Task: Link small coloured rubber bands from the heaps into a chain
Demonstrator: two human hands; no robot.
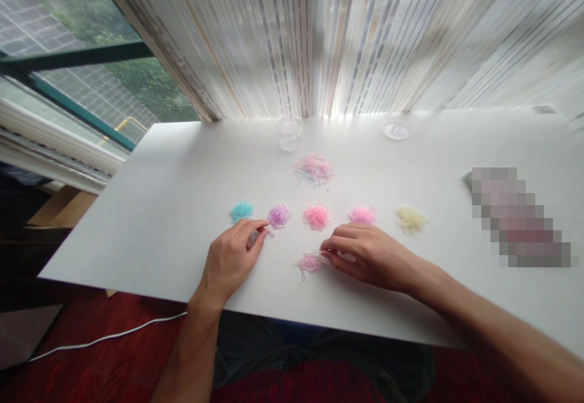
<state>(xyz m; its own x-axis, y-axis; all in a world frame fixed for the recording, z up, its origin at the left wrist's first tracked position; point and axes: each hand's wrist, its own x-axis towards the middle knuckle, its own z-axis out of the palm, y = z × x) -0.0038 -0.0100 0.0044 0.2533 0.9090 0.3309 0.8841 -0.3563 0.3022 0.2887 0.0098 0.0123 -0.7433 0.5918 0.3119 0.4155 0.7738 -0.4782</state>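
Observation:
My left hand [232, 257] rests on the table by the heap of purple rubber bands [278, 215], thumb and forefinger slightly apart. A loose purple band lies just beyond its thumb tip. My right hand [371, 255] has its fingers drawn together at the right edge of a small loose pile of pinkish bands [310, 262]; what they pinch is hidden. Along the same row sit heaps of blue bands [241, 210], coral bands [316, 217], pink bands [363, 215], partly behind my right hand, and pale yellow bands [411, 219].
A mixed-colour pile of bands [313, 170] lies behind the row on the white table [150, 226]. Farther back are a clear round container [289, 134] and a clear lid [396, 130]. A pixelated object [517, 217] lies at right. Curtains hang along the back edge.

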